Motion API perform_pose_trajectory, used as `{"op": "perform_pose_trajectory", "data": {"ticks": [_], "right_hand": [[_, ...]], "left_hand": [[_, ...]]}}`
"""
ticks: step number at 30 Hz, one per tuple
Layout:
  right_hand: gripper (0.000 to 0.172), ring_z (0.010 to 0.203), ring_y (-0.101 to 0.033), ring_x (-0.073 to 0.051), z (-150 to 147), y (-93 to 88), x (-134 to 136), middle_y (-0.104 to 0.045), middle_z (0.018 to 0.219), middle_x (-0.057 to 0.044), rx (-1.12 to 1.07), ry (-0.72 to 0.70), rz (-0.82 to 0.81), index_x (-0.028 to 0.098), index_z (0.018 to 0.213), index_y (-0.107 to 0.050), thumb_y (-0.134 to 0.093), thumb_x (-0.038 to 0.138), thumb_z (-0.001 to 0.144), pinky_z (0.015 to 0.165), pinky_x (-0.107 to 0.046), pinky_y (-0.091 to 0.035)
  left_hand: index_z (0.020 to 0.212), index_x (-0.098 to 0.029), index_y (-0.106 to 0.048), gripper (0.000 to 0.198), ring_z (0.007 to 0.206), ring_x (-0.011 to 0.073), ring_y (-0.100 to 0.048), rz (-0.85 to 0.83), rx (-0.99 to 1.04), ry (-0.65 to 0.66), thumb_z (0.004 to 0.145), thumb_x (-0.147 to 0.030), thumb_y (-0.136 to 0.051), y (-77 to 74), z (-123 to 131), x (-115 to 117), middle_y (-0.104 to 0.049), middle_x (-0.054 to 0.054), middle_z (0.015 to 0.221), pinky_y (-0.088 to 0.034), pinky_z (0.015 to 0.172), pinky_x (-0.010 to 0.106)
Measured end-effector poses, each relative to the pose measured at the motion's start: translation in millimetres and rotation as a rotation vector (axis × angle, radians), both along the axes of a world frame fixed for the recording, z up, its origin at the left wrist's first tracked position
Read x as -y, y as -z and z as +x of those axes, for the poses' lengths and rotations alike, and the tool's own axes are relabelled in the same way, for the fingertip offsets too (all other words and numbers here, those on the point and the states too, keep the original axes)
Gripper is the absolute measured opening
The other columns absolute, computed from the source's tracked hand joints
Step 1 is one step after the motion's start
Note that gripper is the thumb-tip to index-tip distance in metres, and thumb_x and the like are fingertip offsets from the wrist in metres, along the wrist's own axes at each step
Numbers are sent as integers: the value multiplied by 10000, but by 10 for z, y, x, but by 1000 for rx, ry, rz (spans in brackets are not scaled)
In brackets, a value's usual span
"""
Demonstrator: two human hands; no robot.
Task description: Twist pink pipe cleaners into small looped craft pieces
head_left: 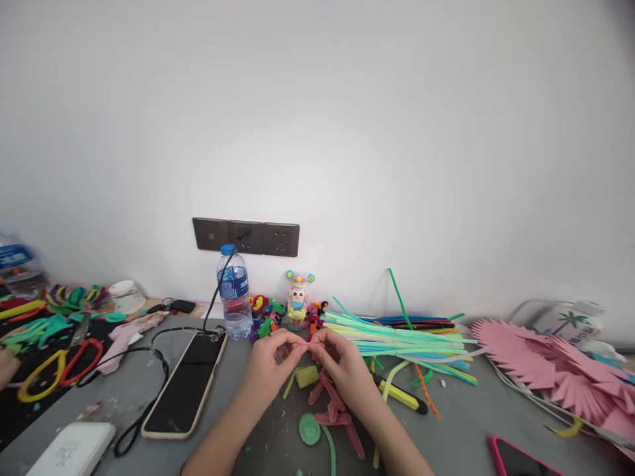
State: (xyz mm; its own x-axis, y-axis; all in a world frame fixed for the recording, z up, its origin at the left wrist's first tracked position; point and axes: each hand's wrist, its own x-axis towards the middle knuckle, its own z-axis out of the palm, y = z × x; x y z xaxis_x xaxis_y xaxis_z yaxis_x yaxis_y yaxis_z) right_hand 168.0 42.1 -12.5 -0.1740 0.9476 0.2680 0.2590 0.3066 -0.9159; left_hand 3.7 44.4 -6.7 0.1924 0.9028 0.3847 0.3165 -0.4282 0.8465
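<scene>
My left hand [272, 367] and my right hand [342, 363] meet above the grey table [278, 436], fingertips pinched on a small pink piece [305, 345] between them. The piece is mostly covered by the fingers. Below the hands lie several red-pink fuzzy strips [333, 403], a yellow-green roll [306, 376] and a light green coiled disc [309, 429]. Just behind the hands stands a small figure [297, 301] with big eyes and a colourful hat.
A bundle of pipe cleaners [397, 340] and a yellow cutter [401, 395] lie right; pink folded paper [555, 370] is farther right. Left are a cabled phone [186, 383], water bottle [234, 294], white power bank [74, 449] and scissors [82, 362]. Another person's hand [7, 367] shows at the left edge.
</scene>
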Motion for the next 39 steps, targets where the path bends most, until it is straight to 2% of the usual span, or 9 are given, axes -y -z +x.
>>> {"op": "perform_pose_trajectory", "data": {"ticks": [6, 14, 17, 22, 26, 29, 33, 36, 39], "right_hand": [[291, 617, -502, -162, 8, -30, 2, -563, 692, -21, 16, 27, 2, 169, 764, -577, -535, 439, 865, 577, -257, -389], [114, 706, -535, -178, 16, -75, 18, -581, 758, -22, 173, 35, 139, 191, 760, -591, -557, 247, 854, 604, -254, -383], [115, 736, -526, -181, 27, -101, 24, -552, 769, -19, 175, 17, 189, 194, 740, -591, -575, 230, 847, 635, -260, -391], [238, 641, -446, -152, 27, -154, 52, -487, 708, 1, 71, -25, 120, 182, 767, -621, -564, 385, 878, 579, -248, -358], [284, 589, -391, -127, 16, -152, 63, -435, 654, 29, -33, -66, 39, 173, 766, -605, -582, 440, 860, 547, -237, -328], [288, 565, -367, -113, -2, -162, 69, -406, 622, 44, -91, -98, -12, 171, 744, -590, -620, 445, 827, 528, -228, -310], [298, 570, -403, -116, 7, -205, 68, -468, 641, 30, -149, -138, -53, 174, 755, -603, -661, 466, 774, 532, -225, -334], [255, 581, -443, -123, 90, -215, 52, -521, 666, 11, -98, -124, -62, 173, 766, -616, -620, 425, 805, 541, -230, -348], [227, 527, -430, -116, 207, -206, 49, -500, 579, 26, 114, -73, -97, 176, 676, -606, -581, 341, 830, 504, -225, -317]], "left_hand": [[763, -209, -718, 168, 615, 155, -597, 42, -47, -76, 829, -323, -614, -27, -31, 2, -702, 27, 746, -436, 564, 226], [771, -228, -683, 172, 634, 158, -580, 109, -94, -74, 866, -281, -549, 27, -21, 11, -659, 14, 751, -425, 577, 233], [775, -212, -674, 141, 701, 178, -621, 22, 24, -41, 837, -309, -591, 17, 7, 15, -677, 29, 781, -466, 629, 247], [785, -173, -679, 183, 793, 207, -647, -261, 356, 65, 736, -348, -700, -36, 24, 15, -702, 45, 798, -502, 728, 280], [761, -165, -678, 213, 748, 183, -596, -324, 372, 100, 746, -377, -695, -42, 34, 25, -664, 31, 770, -475, 674, 252], [756, -170, -663, 227, 775, 177, -571, -329, 399, 104, 758, -395, -690, -43, 52, 38, -633, 22, 773, -460, 713, 249], [747, -171, -651, 255, 814, 181, -562, -392, 494, 148, 763, -424, -689, -61, 64, 51, -624, 31, 803, -460, 763, 266], [746, -175, -634, 275, 774, 173, -567, -439, 597, 137, 749, -441, -703, -82, 43, 44, -637, 40, 795, -470, 738, 273], [752, -177, -640, 288, 705, 158, -569, -442, 608, 85, 734, -454, -714, -89, 4, 22, -646, 30, 724, -460, 687, 257]]}}
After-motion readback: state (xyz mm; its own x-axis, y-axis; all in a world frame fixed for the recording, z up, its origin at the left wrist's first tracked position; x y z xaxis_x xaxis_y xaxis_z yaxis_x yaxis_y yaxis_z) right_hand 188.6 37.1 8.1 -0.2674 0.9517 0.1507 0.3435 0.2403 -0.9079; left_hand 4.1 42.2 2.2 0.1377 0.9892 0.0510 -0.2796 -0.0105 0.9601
